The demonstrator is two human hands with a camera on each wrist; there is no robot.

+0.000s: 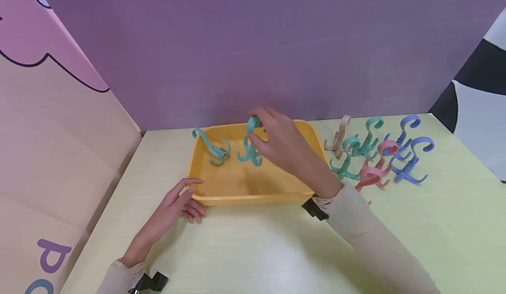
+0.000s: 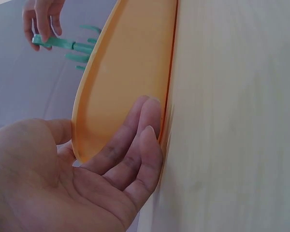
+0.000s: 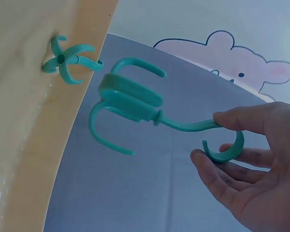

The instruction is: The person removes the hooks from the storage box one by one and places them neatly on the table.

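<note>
My right hand (image 1: 282, 140) pinches the curled top of a teal multi-prong hanging hook (image 1: 251, 149), which hangs prongs down over the yellow plastic basin (image 1: 253, 199). In the right wrist view, thumb and fingers hold the crook of that hook (image 3: 130, 99). A second teal hook (image 1: 215, 149) lies in the basin's left part, its curled top leaning over the rim. My left hand (image 1: 174, 206) holds the basin's near left corner. The left wrist view shows its fingers (image 2: 128, 150) along the outside wall and the thumb at the rim.
Right of the basin, several similar hooks stand on the pale table (image 1: 253, 250): a beige hook (image 1: 338, 138), green hooks (image 1: 368, 140), pink hooks (image 1: 371, 175) and blue hooks (image 1: 411, 162). A purple panel (image 1: 269, 52) rises behind, with a printed panel (image 1: 59, 123) at left.
</note>
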